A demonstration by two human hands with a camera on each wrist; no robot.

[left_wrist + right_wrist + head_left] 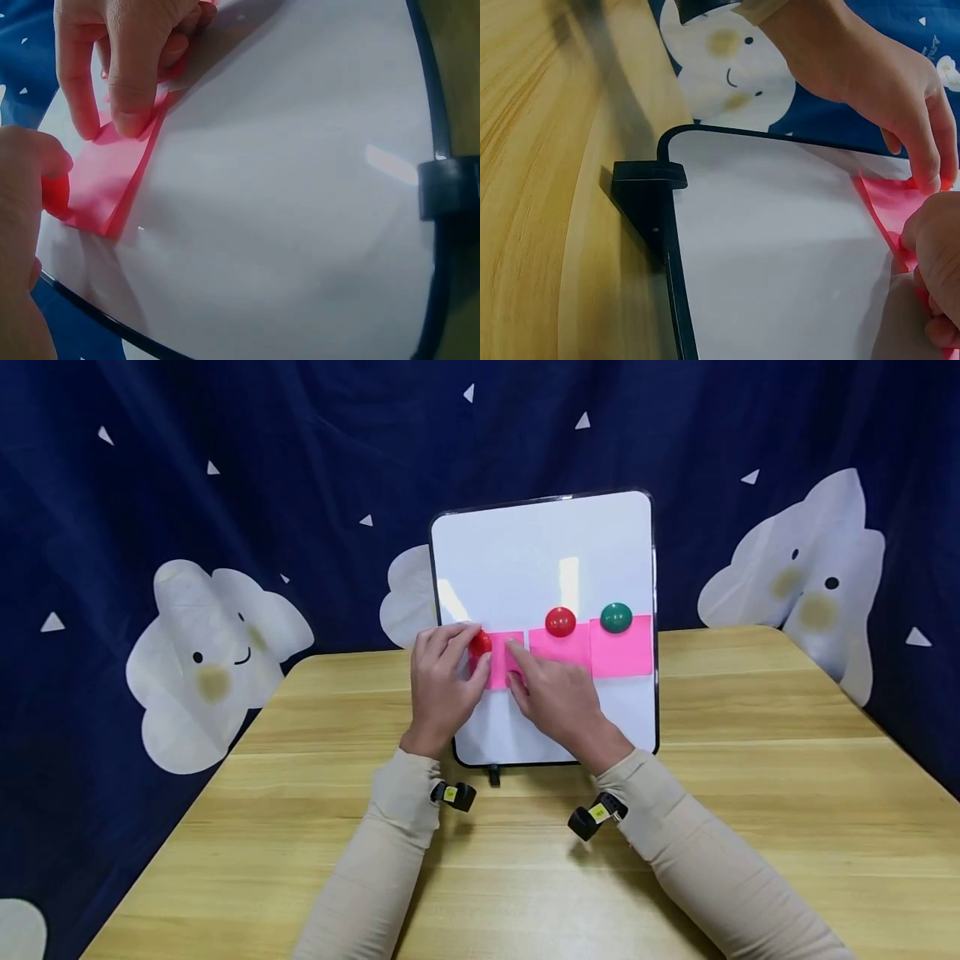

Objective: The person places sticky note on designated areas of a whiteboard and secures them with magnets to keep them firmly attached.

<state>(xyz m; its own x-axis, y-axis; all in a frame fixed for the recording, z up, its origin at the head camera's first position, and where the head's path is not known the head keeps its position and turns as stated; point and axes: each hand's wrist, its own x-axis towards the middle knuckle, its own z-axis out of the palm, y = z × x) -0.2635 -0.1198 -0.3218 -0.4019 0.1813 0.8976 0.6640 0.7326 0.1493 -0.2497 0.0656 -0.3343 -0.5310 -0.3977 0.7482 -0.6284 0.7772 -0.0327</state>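
Note:
A small whiteboard [510, 560] stands upright on the table, with a row of pink sticky notes across it. My left hand [442, 681] pinches a round red magnet [481, 644] against the leftmost pink note [496, 675]. In the left wrist view that magnet [55, 196] shows beside the thumb. On the same note's right part, the index finger and thumb of my right hand [558, 697] press, their tips apart. Another red magnet [560, 622] sits on the middle note [564, 648], and a green magnet [617, 617] on the right note [624, 658].
The board's black frame [656, 693] is held at the bottom by a black stand clip [649, 176] on the wooden table [750, 760]. A dark blue curtain [315, 460] with white clouds hangs behind. Each wrist wears a small black camera [454, 795].

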